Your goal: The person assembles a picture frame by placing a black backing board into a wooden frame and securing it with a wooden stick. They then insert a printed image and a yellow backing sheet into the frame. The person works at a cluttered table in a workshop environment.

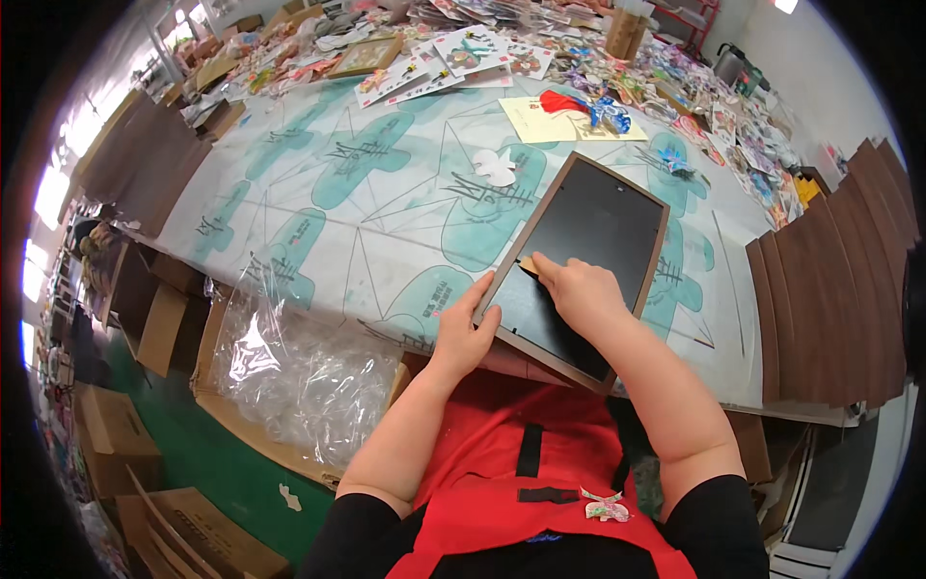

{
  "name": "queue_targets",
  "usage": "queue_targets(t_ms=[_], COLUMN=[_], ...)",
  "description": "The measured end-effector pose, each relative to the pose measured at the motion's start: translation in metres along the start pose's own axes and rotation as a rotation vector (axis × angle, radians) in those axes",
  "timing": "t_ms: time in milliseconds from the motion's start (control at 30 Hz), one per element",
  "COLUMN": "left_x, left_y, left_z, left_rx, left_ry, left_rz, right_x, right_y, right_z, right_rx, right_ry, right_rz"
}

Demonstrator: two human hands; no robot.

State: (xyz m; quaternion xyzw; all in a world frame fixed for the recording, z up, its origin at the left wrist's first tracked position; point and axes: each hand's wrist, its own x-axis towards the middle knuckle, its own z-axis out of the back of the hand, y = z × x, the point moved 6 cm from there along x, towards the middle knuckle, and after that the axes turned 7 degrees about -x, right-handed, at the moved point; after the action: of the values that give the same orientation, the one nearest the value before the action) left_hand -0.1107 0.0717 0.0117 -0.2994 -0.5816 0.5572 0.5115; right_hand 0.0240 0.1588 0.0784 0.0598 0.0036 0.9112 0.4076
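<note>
A brown picture frame (pixel 543 215) with a black back panel (pixel 596 217) lies tilted at the table's near edge, back side up. My left hand (pixel 465 329) grips its left edge, thumb on top and fingers against the outer side. Over the panel, my right hand (pixel 579 289) is closed around a small yellowish tool (pixel 527 264), its tip near the frame's left inner edge. Most of that tool is hidden by my fingers, so its kind does not show. Small dark tabs sit along the frame's inner rim.
Brown frames (pixel 830 289) stand stacked at the right. Behind lie a yellow sheet (pixel 531 118) with red and blue pieces, printed cards (pixel 470 50) and a heap of colourful cutouts (pixel 627 82). A carton of clear plastic bags (pixel 309 386) is below the table's left front edge.
</note>
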Motion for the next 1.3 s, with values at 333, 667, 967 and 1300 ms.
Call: queue_targets(t_ms=[333,667,967,1300], left_x=[0.001,-0.006,-0.002,0.001], left_y=[-0.001,-0.05,-0.039,-0.038], left_z=[0.0,0.001,-0.001,-0.004], left_rx=[0.032,0.379,0.254,0.241], left_ry=[0.023,0.246,0.296,0.321], left_rz=[-0.028,-0.418,-0.31,-0.259], right_x=[0.029,-0.036,0.006,0.008], right_y=[0.051,-0.001,0.02,0.007], right_z=[0.023,0.014,0.027,0.009], right_rx=[-0.378,0.107,-0.065,0.185], right_ry=[0.22,-0.003,0.341,0.397], right_rz=[0.16,0.244,0.5,0.425])
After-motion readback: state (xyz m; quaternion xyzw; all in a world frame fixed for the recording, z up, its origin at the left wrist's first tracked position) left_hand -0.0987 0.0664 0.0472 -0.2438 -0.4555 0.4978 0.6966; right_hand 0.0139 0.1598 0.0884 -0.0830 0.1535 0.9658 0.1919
